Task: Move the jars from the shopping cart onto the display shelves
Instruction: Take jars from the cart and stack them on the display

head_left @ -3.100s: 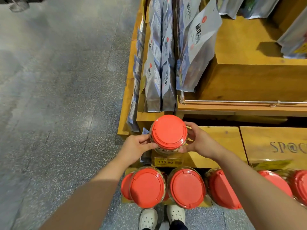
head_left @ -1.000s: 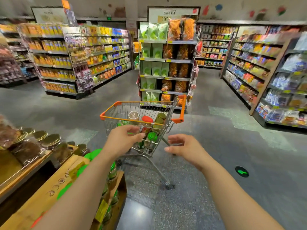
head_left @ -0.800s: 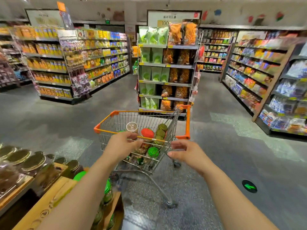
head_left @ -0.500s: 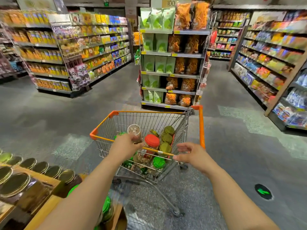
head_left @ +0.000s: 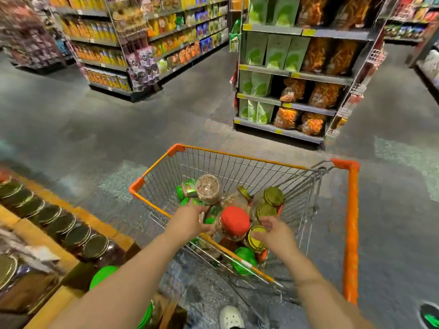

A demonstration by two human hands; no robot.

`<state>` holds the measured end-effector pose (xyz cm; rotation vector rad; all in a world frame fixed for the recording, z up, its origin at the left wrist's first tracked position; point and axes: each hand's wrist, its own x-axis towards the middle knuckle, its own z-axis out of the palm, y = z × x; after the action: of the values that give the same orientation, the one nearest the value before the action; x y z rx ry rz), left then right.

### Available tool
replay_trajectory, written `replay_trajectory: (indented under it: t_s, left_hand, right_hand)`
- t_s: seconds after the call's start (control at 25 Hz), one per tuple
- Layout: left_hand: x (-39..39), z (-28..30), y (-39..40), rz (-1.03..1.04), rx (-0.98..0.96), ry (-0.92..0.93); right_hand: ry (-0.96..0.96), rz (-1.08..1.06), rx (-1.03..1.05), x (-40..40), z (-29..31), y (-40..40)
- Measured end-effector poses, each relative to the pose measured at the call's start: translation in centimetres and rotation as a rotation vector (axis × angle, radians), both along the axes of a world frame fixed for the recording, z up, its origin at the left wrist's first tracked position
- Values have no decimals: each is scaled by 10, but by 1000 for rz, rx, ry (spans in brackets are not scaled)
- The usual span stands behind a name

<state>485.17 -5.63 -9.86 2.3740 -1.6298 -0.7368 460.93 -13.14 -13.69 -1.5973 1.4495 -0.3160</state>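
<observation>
In the shopping cart (head_left: 273,176), the upright red-lidded jar (head_left: 235,223) stands between both grips, left hand (head_left: 188,222) and right hand (head_left: 273,232) flanking it about equally near, fingers loosely spread, grasping nothing yet.

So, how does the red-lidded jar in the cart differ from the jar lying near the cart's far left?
The red-lidded jar stands upright between both hands, lid upward; the lying jar is on its side, its clear bottom toward the camera. The red-lidded jar's cap is red; the lying jar's is green. Both are clear jars in the shopping cart.
</observation>
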Motion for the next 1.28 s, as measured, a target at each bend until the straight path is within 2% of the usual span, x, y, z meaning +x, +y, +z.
replay_trajectory:
  t_s: [0.12,0.4,0.56,0.8,0.92,1.08,1.28]
  left_hand:
    - [7,-41,-50,-76,131,-30]
    - [20,-133,-109,-210,422,-77]
    - [22,-161,-121,-317,449,-25]
    - [24,-174,-126,-328,393,85]
    - [22,-168,-126,-305,380,134]
    - [23,-143,-121,-187,297,250]
    - [29,-82,-101,50,57,353]
  right_hand:
    - [167,176,41,16,-40,-44]
    - [396,419,37,40,-112,-93]
    - [485,519,67,50,-141,-102]
    - [442,519,53,53,-145,-106]
    - [361,508,45,53,-138,-109]
    - [222,488,99,55,-109,-120]
    - [53,470,92,66,-44,-138]
